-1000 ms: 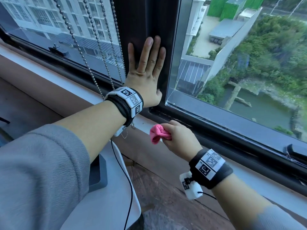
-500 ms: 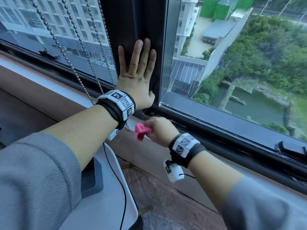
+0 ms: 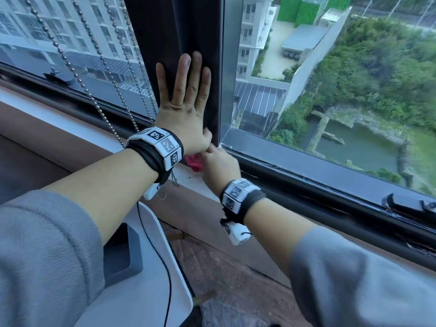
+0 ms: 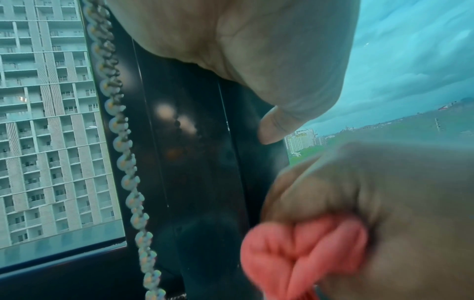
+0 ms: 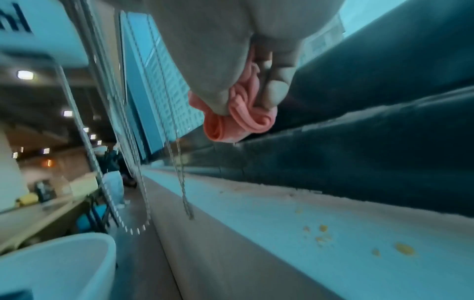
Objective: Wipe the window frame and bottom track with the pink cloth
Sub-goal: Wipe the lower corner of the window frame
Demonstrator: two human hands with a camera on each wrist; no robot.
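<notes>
My left hand [image 3: 186, 97] lies flat, fingers straight, against the dark upright window frame [image 3: 174, 31]; its palm [image 4: 256, 40] fills the top of the left wrist view. Just below it my right hand [image 3: 218, 165] grips the bunched pink cloth [image 3: 194, 162] at the foot of that upright, where the dark bottom track [image 3: 318, 185] begins. The cloth [image 5: 238, 119] bulges out between my curled fingers [image 5: 274, 91] in the right wrist view, beside the track [image 5: 372, 152]. In the left wrist view the cloth [image 4: 295, 253] shows under my right fist [image 4: 372, 192].
Beaded blind chains [image 3: 103, 67] hang left of my left hand and loop down past the white sill [image 3: 193, 182]. Crumbs [image 5: 405, 248] dot the sill. A window latch [image 3: 405, 205] sits on the track at right. A white chair edge [image 3: 169, 267] is below my left forearm.
My right hand has carried the pink cloth up and to the left, from above the sill to the corner under my left hand. The left hand stays pressed on the frame.
</notes>
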